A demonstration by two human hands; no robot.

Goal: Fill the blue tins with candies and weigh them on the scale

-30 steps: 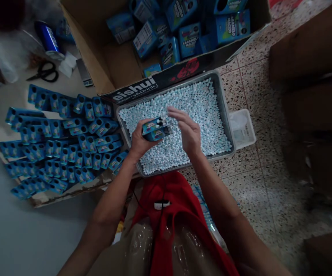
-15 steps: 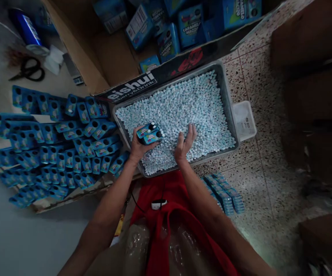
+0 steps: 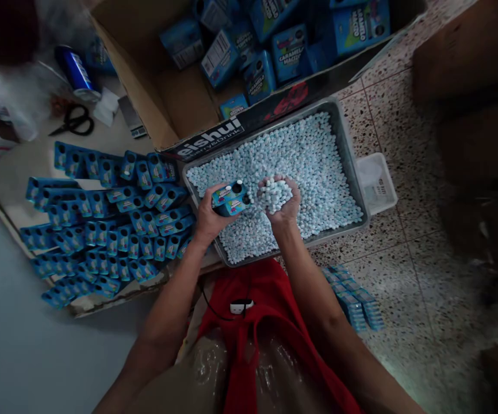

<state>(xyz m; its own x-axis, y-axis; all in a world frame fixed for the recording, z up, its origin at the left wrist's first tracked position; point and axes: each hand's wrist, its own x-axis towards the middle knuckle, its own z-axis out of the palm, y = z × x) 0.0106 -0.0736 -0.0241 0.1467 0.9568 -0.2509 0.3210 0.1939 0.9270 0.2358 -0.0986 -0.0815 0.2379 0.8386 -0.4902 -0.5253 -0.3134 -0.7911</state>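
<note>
Two small blue candy boxes (image 3: 234, 207) with dark round holes are gripped side by side in my left hand (image 3: 210, 218), over the left part of a grey tray (image 3: 356, 187). A few white candies lie on top of them. My right hand (image 3: 287, 214) is cupped palm up, heaped with small white and pale blue candies (image 3: 275, 194). It is just right of the boxes, above the layer of loose candies (image 3: 313, 155) that fills the tray.
Rows of blue boxes (image 3: 119, 238) stand on the table at left, near scissors (image 3: 75, 119) and a blue can (image 3: 76, 72). Behind the tray is a cardboard box (image 3: 180, 98) holding larger blue packs (image 3: 290, 52). A clear plastic container (image 3: 378, 183) sits at right; stacked blue packs (image 3: 355, 299) are lower right.
My right hand has turned palm up and now holds a heap of candies. My left hand still grips the two boxes. The whole view has shifted slightly.
</note>
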